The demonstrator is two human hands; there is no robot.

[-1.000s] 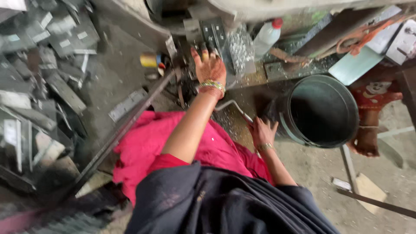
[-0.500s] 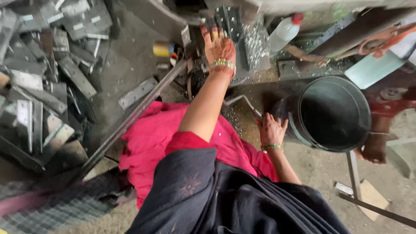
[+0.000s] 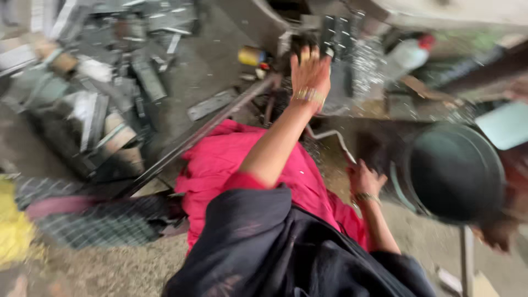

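The picture is blurred by motion. My left hand [image 3: 309, 71], with bangles at the wrist, stretches forward and lies fingers apart, palm down, on dark metal parts [image 3: 336, 34] at a machine's base. My right hand [image 3: 366, 179] rests low beside a dark round metal bucket [image 3: 456, 173], at the near end of a thin bent metal rod [image 3: 333, 136]. Blur hides whether its fingers close on the rod. Pink cloth [image 3: 231, 165] and a black garment [image 3: 275, 247] cover my lap.
A heap of flat grey metal plates [image 3: 104, 104] fills the left. A long dark bar [image 3: 203, 132] slants from the machine towards the lower left. A small yellow can [image 3: 250, 55] and a white bottle with a red cap [image 3: 407, 54] stand at the back.
The view has swung and blurred. My left hand stays stretched out on the metal parts. My right hand stays by the bucket, with its fingers now more curled.
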